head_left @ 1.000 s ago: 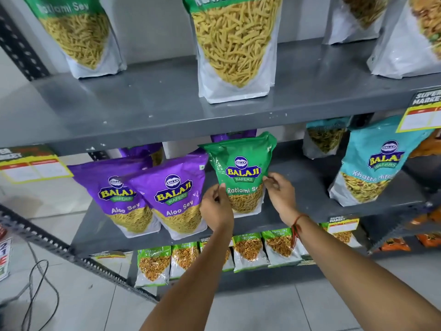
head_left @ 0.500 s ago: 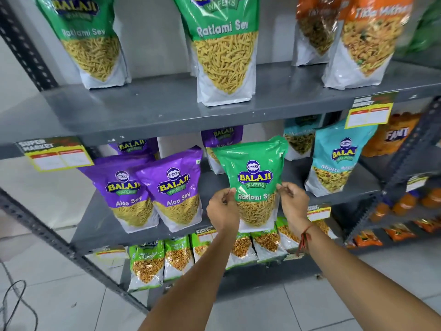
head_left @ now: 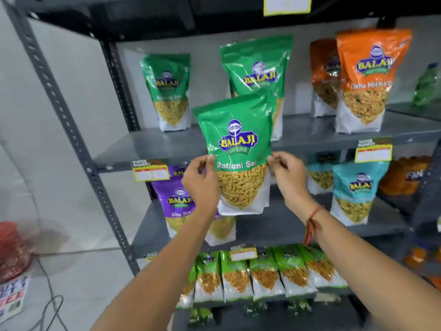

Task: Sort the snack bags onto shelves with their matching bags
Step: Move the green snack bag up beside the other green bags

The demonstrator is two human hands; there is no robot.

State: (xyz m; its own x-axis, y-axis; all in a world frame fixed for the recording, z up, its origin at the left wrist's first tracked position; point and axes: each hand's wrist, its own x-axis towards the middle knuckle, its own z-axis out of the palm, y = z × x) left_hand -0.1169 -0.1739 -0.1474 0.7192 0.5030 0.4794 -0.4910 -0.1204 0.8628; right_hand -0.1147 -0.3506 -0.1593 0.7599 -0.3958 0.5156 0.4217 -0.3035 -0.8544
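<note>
A green Ratlami Sev bag point(head_left: 236, 139) hangs in the air in front of the shelves, upright. My left hand point(head_left: 201, 182) pinches its left edge and my right hand point(head_left: 287, 174) pinches its right edge. Its top overlaps a matching green bag point(head_left: 257, 68) standing on the upper shelf point(head_left: 167, 142). Another green Ratlami Sev bag point(head_left: 168, 91) stands further left on that shelf. Purple Aloo Sev bags point(head_left: 177, 201) stand on the middle shelf point(head_left: 274, 225), partly hidden by my left arm.
Orange Tikha Mitha bags point(head_left: 367, 80) stand at the upper shelf's right. Teal bags point(head_left: 353, 192) stand on the middle shelf at right. Small green packets point(head_left: 262, 271) line the lower shelf. A perforated metal upright point(head_left: 66, 115) runs down the left. A red basket point(head_left: 12, 252) and cables lie on the floor.
Both hands have lifted the green Ratlami Sev bag off the middle shelf, from beside the purple bags, up to the level of the upper shelf. My view has tilted upward.
</note>
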